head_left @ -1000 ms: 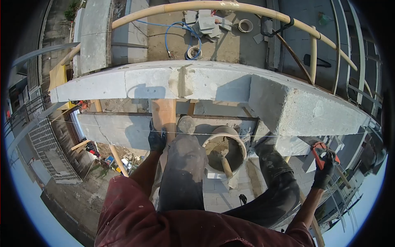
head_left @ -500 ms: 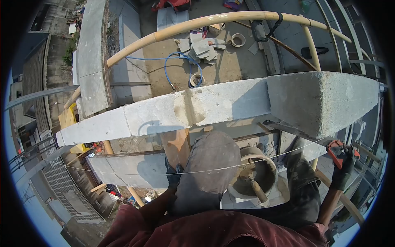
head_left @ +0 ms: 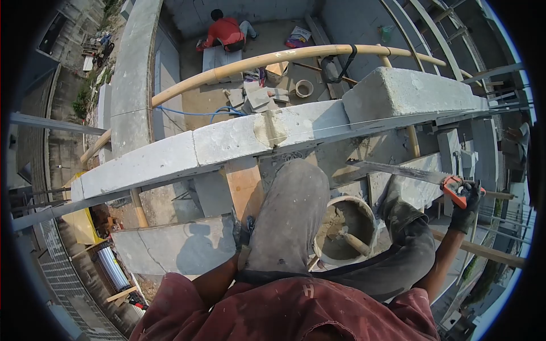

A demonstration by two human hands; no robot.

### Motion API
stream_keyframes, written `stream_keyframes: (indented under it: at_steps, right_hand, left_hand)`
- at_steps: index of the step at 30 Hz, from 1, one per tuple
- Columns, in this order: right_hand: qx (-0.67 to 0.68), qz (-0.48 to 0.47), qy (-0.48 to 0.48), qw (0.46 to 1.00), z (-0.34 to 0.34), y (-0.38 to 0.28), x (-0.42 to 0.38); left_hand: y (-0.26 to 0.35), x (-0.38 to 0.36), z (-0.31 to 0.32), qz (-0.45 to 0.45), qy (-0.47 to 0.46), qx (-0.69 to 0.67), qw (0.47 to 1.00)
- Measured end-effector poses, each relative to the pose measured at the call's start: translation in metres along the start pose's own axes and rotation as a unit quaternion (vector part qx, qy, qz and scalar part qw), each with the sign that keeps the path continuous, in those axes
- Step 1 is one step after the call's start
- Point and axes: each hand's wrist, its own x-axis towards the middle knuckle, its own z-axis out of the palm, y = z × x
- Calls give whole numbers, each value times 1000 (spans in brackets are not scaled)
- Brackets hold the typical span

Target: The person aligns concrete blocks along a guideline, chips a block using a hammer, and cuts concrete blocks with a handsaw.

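Observation:
My right hand (head_left: pixel 467 207), in a dark glove, is wrapped around the orange handle of a handsaw (head_left: pixel 401 169). Its long toothed blade points left, in front of the block wall and above my lower leg. My left hand (head_left: pixel 245 232), also gloved, is low beside my knee against a wooden board (head_left: pixel 245 184); the knee and shadow hide most of its fingers. Between my legs stands a bucket (head_left: pixel 372 219) of grey mortar, with a tool's wooden handle (head_left: pixel 357 244) sticking out.
A pale block wall (head_left: pixel 227 139) crosses in front of me, with a larger block (head_left: pixel 398 94) on its right. Behind it runs a bamboo pole (head_left: pixel 239 67). Beyond, a person in red (head_left: pixel 224 34) crouches near broken blocks (head_left: pixel 259 96). A steep drop lies left.
The view has tilted upward, bringing the person in red fully into sight. The saw blade now shows at full length, pointing left. My right hand still grips its handle.

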Motion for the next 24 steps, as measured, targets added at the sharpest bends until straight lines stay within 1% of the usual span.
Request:
stream_keyframes:
  at_steps: [2, 3, 6, 7, 8, 10, 11, 12, 14, 15, 16, 18, 19, 20, 22, 23, 24]
  right_hand:
    - [9, 8, -69, 998, -17, -14, 7]
    - [65, 16, -123, 990, -31, -17, 16]
    - [82, -1, -96, 992, -5, -53, -6]
    - [-8, -107, -99, 989, 0, -54, -8]
    - [-6, -112, -100, 989, -1, -62, -4]
    - [149, 1, -157, 976, -2, -84, 1]
    - [98, -38, -121, 987, 2, -90, -2]
    - [98, -41, -120, 987, -3, -96, 3]
    - [161, 23, -252, 954, -16, -108, 19]
    - [155, 16, -263, 952, -7, -116, 14]
    - [156, 14, -262, 952, 3, -122, 7]
    - [179, 42, -185, 965, 25, -132, -7]
    - [169, 25, -206, 964, 38, -133, -13]
    - [170, 24, -204, 964, 48, -131, -14]
    - [220, 78, -223, 947, 64, -114, -8]
    - [244, 117, -258, 928, 64, -97, 4]
    - [267, 157, -293, 905, 64, -85, 14]
  left_hand:
    - [3, 2, -2, 10, -2, -8, 1000]
    - [4, 4, -4, 15, -1, -11, 1000]
    - [8, 5, -12, 25, 0, -28, 999]
    - [10, 5, -14, 28, 2, -35, 999]
    - [12, 6, -18, 32, 6, -45, 998]
    - [21, 10, -31, 42, 17, -63, 997]
    - [27, 13, -38, 48, 23, -77, 996]
    - [36, 17, -45, 55, 28, -89, 994]
    - [56, 22, -57, 69, 40, -122, 989]
    - [68, 24, -62, 76, 45, -140, 986]
    - [81, 26, -65, 83, 48, -162, 982]
    - [107, 26, -67, 91, 52, -217, 971]
    - [120, 26, -66, 100, 55, -255, 960]
    - [133, 25, -64, 113, 59, -297, 946]
    - [159, 22, -60, 146, 58, -387, 909]
    - [170, 23, -56, 143, -14, -474, 869]
    - [182, 22, -53, 138, -83, -554, 816]
